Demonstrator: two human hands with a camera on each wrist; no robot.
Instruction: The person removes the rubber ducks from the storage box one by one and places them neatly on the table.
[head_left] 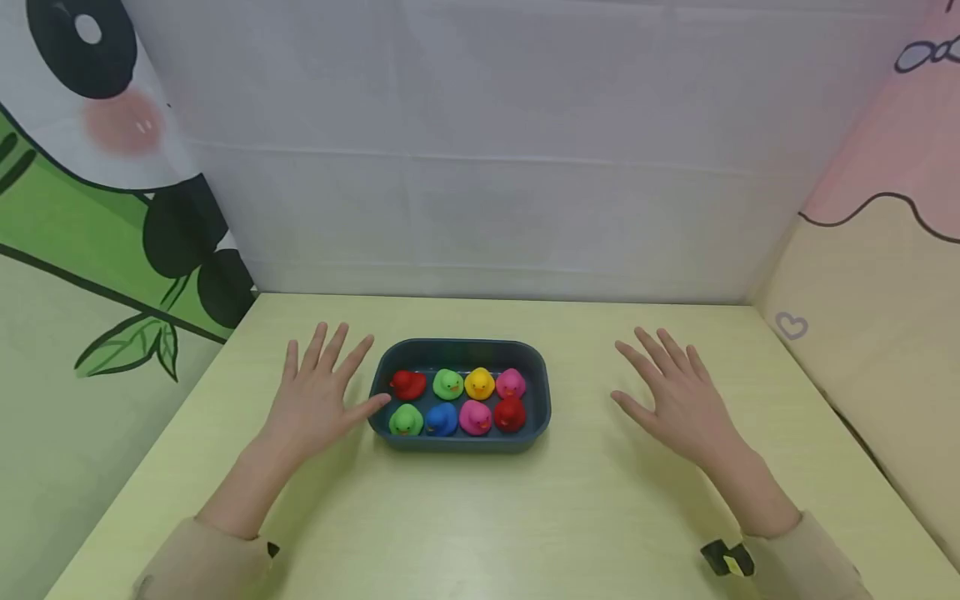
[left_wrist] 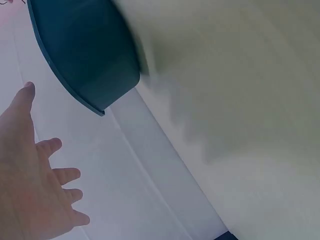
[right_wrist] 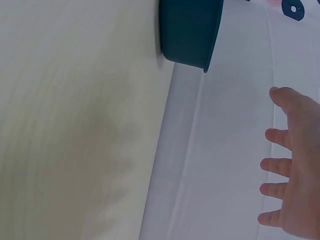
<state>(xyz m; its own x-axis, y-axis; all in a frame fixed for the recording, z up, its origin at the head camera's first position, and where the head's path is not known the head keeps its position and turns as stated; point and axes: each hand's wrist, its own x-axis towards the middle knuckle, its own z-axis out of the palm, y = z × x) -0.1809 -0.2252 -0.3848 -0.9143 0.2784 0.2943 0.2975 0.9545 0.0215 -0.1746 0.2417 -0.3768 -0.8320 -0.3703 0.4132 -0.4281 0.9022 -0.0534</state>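
Note:
In the head view a dark blue-green tray (head_left: 461, 445) stands on the table and holds two rows of small rubber ducks. The back row has a red duck (head_left: 408, 385), a green duck (head_left: 448, 384), a yellow duck (head_left: 480, 383) and a pink duck (head_left: 511, 383). In front are a green duck (head_left: 406, 420), a blue duck (head_left: 441, 419), a pink duck (head_left: 476, 417) and a red duck (head_left: 510, 414). My left hand (head_left: 313, 408) hovers left of the tray with fingers spread, its thumb tip over the tray's edge. Farther off on the right, my right hand (head_left: 684, 404) hovers, fingers spread, holding nothing.
The pale wooden table (head_left: 465, 533) backs onto a white cloth wall (head_left: 487, 192). Printed panels flank it: a green and white cartoon panel (head_left: 97, 275) at left, a pink and cream panel (head_left: 877, 308) at right.

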